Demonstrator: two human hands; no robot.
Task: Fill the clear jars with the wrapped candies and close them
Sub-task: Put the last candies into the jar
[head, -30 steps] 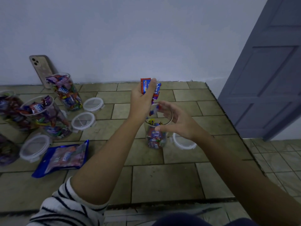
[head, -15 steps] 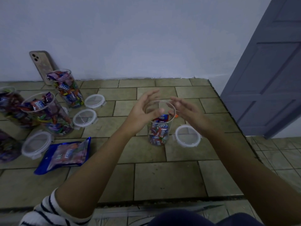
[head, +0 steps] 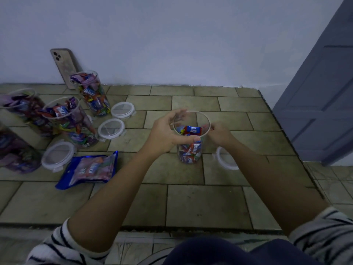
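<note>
Jar (head: 190, 154) – upright between both hands (head: 164, 131) (head: 220, 133)

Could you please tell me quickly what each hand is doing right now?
Left hand: grips the clear jar at its rim.
Right hand: pinches the same jar's rim.

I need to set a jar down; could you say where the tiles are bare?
Bare: between the held jar and the near edge, and behind it to the wall. Crowded: the left, with filled jars, lids and candy bag.
</note>
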